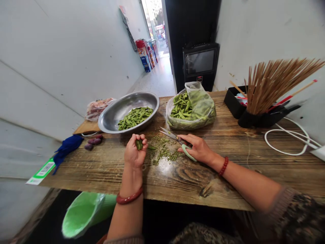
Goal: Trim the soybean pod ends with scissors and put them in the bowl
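Note:
My left hand [135, 150] is curled around some green soybean pods [139, 144], palm up above the table. My right hand [196, 147] holds scissors [188, 152] with pale green handles, their blades parted and pointing left. Small green clippings [165, 150] lie scattered on the wood between my hands. Beyond my left hand a wide steel basin [109, 118] tilts slightly, with a heap of pods [135, 118] inside. A clear plastic bag [203, 108], full of more pods, sits open beyond the scissors.
The wooden table [223, 176] bears a blue cloth [67, 149], several reddish tubers [93, 141] and a wrapped package [98, 108] at left. At right are a black holder [233, 101] with skewers [274, 84] and a white cable [269, 144]. Below stands a green-lined bin [81, 213].

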Action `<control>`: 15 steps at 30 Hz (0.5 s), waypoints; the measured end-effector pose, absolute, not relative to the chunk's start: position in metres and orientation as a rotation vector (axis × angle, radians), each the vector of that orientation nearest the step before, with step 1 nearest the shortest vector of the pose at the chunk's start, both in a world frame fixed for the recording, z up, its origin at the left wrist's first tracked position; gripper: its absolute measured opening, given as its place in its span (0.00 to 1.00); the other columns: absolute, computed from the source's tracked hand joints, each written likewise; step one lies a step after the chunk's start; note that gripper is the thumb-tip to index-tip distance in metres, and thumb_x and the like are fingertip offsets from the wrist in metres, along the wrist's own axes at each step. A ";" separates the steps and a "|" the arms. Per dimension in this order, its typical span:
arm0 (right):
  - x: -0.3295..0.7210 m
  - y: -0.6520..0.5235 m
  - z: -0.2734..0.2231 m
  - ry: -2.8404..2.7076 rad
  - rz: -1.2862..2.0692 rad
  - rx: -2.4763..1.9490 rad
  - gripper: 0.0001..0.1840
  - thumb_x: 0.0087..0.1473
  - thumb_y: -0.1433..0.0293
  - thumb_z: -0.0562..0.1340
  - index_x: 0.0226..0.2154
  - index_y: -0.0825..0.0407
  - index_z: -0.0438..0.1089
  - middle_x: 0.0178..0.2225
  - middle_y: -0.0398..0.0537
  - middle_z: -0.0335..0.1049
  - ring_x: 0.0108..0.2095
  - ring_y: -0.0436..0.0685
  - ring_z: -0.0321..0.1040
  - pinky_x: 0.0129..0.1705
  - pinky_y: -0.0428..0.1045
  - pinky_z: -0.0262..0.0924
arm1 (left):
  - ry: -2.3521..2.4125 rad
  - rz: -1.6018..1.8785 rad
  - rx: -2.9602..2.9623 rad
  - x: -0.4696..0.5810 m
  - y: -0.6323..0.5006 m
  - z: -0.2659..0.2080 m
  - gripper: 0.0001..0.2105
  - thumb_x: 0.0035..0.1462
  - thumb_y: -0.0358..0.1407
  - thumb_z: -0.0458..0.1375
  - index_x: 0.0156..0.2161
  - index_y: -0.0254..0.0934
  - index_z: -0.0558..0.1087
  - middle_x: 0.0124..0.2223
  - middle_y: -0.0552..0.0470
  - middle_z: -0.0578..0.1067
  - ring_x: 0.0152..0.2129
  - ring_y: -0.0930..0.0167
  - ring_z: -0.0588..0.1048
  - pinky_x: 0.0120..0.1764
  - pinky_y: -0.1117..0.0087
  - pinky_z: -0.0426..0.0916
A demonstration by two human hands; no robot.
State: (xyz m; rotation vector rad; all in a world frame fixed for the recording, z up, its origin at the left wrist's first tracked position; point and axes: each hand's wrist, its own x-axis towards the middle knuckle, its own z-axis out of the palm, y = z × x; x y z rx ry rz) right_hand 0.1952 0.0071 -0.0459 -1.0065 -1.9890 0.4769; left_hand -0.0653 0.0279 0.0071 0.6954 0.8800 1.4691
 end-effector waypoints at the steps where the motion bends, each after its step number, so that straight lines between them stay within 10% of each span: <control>1: 0.195 0.007 -0.046 -1.995 0.482 -1.006 0.27 0.53 0.60 0.65 0.52 0.53 0.66 0.31 0.46 0.66 0.30 0.53 0.63 0.34 0.48 0.61 | 0.918 1.471 0.727 -0.068 0.027 0.007 0.10 0.49 0.37 0.62 0.27 0.35 0.65 0.26 0.56 0.67 0.17 0.80 0.64 0.16 0.81 0.54; 6: 0.194 0.006 -0.044 -2.007 0.487 -1.018 0.26 0.52 0.61 0.66 0.52 0.53 0.66 0.30 0.45 0.66 0.29 0.53 0.63 0.34 0.48 0.60 | 1.265 1.278 1.153 -0.080 0.021 0.004 0.08 0.46 0.36 0.65 0.30 0.35 0.74 0.17 0.61 0.60 0.12 0.81 0.53 0.15 0.79 0.46; 15: 0.194 0.005 -0.042 -1.987 0.510 -1.019 0.26 0.52 0.61 0.66 0.52 0.52 0.67 0.31 0.46 0.67 0.30 0.52 0.64 0.34 0.47 0.61 | 1.656 0.662 2.093 -0.092 0.028 -0.008 0.07 0.43 0.31 0.62 0.31 0.39 0.79 0.24 0.54 0.71 0.22 0.71 0.66 0.29 0.71 0.59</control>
